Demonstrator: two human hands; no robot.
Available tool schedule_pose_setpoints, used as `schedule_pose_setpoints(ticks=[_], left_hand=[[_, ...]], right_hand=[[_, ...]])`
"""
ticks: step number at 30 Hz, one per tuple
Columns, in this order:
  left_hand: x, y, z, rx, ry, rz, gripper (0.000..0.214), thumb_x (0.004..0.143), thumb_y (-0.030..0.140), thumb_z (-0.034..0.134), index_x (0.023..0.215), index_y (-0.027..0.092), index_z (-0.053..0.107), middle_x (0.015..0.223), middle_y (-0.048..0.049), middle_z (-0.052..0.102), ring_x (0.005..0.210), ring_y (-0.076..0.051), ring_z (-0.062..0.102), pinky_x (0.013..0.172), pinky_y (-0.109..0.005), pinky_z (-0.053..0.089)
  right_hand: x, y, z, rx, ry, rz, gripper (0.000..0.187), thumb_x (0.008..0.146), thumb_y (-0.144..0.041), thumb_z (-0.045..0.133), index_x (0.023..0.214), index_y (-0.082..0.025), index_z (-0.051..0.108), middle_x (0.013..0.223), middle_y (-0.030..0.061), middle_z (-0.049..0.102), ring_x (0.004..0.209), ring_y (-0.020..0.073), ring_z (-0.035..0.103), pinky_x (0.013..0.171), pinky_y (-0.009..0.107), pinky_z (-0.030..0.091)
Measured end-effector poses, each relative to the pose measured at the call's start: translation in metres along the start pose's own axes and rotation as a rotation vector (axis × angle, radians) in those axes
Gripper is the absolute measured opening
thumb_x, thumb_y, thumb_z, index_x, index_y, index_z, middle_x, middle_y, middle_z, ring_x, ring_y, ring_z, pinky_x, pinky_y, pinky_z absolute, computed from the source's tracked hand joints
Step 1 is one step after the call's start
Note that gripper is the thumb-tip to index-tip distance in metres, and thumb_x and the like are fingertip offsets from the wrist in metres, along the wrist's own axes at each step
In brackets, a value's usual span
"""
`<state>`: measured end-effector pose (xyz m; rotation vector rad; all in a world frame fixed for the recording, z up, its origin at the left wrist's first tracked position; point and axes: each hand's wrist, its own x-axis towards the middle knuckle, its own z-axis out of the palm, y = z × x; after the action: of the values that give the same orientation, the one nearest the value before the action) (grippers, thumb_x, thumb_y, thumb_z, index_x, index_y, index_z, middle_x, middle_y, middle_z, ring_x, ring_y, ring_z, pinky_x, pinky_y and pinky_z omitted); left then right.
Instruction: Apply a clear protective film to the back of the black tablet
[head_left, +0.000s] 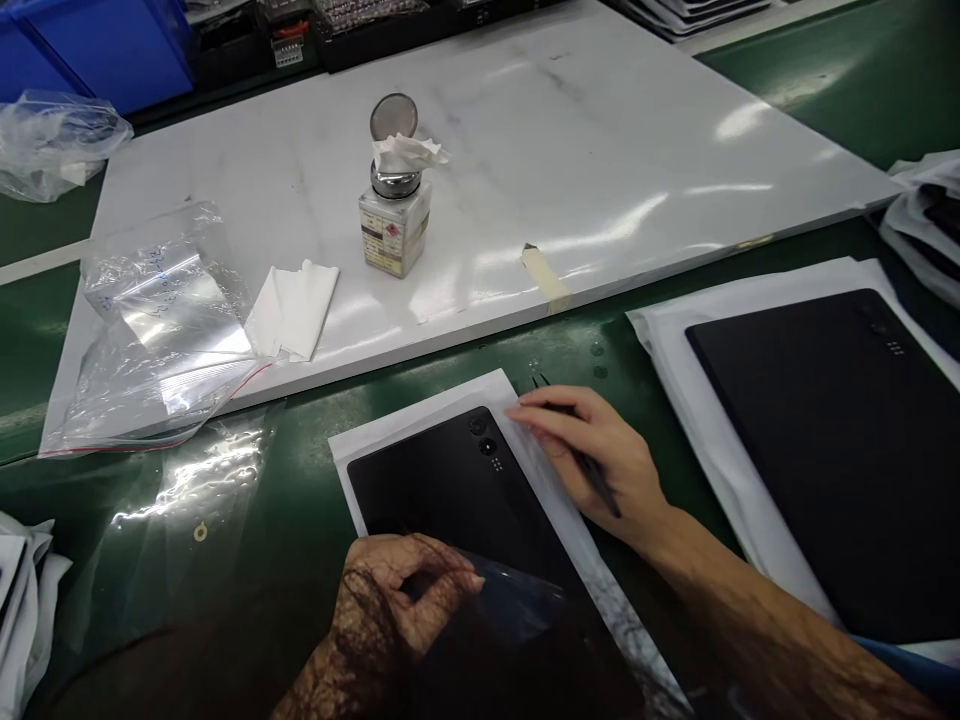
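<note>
A black tablet [431, 485] lies back side up on a white sheet or sleeve [416, 418], its two round camera lenses toward the top right corner. Over the lower part of the tablet, my left hand [401, 590] is closed in a pinch on the edge of a clear plastic film [521, 600]. My right hand [600, 450] hovers by the tablet's right edge, beside the lenses. Dark tweezers [602, 488] rest in its grip, tips pointing up and away, thumb and forefinger extended. Dark hair strands blur the lower view.
A white board [600, 150] holds a square bottle [394, 225] with open lid and tissue, folded white wipes [294, 308] and a clear zip bag [172, 320]. Another black tablet [840, 440] lies to the right on white wrapping. A blue bin [105, 50] stands back left.
</note>
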<state>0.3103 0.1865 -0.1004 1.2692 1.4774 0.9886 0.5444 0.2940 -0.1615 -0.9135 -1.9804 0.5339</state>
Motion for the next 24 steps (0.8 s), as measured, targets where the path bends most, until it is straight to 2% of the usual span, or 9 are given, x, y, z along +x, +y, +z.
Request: schedule_pose_setpoints(ticks=[2,4,8,13,19,24], left_hand=[[0.0,-0.003,-0.001,0.056,-0.029,-0.006,0.009,0.065,0.024,0.074,0.065,0.032,0.071,0.06,0.0089,0.078,0.045,-0.013,0.072,0.039,-0.011,0.054],[0.001,-0.007,-0.001,0.099,-0.079,-0.011,0.009,0.067,0.024,0.072,0.065,0.033,0.07,0.061,0.0098,0.078,0.046,-0.012,0.072,0.04,-0.01,0.054],[0.005,-0.01,-0.004,0.227,-0.114,0.054,0.013,0.067,0.024,0.072,0.072,0.035,0.07,0.064,0.013,0.077,0.05,-0.01,0.073,0.051,-0.008,0.056],[0.007,-0.008,-0.005,0.291,-0.128,0.108,0.015,0.065,0.02,0.072,0.07,0.034,0.07,0.063,0.0139,0.077,0.053,-0.01,0.073,0.057,-0.007,0.055],[0.001,-0.017,-0.001,0.22,-0.114,0.045,0.007,0.067,0.029,0.07,0.069,0.036,0.071,0.062,0.0131,0.078,0.05,-0.012,0.073,0.049,-0.011,0.056],[0.001,-0.016,0.0,0.154,-0.11,-0.003,0.005,0.069,0.031,0.069,0.067,0.035,0.071,0.061,0.0121,0.077,0.049,-0.012,0.072,0.046,-0.011,0.054]], right_hand=[[-0.001,0.001,-0.006,-0.191,-0.087,-0.17,0.052,0.103,0.002,0.06,0.129,-0.033,0.087,0.116,0.0075,0.081,0.096,0.0236,0.08,0.081,0.038,0.07],[-0.002,0.0,-0.008,-0.314,-0.117,-0.275,0.055,0.102,0.006,0.057,0.129,-0.033,0.086,0.109,0.0068,0.079,0.09,0.022,0.076,0.077,0.036,0.067],[-0.001,0.001,-0.007,-0.401,-0.17,-0.343,0.049,0.106,0.003,0.056,0.129,-0.029,0.085,0.104,0.0058,0.079,0.086,0.0198,0.073,0.077,0.035,0.062],[-0.002,0.005,-0.002,-0.407,-0.232,-0.322,0.049,0.11,-0.002,0.055,0.139,-0.03,0.082,0.106,0.0051,0.08,0.089,0.0208,0.071,0.079,0.037,0.054],[-0.002,0.009,0.012,-0.393,-0.125,-0.262,0.048,0.11,0.0,0.059,0.129,-0.035,0.087,0.099,0.0028,0.073,0.084,0.0203,0.064,0.079,0.037,0.046],[0.004,0.014,0.013,-0.472,-0.104,-0.135,0.043,0.113,-0.004,0.054,0.132,-0.026,0.086,0.113,0.0113,0.08,0.096,0.0256,0.071,0.083,0.04,0.054]])
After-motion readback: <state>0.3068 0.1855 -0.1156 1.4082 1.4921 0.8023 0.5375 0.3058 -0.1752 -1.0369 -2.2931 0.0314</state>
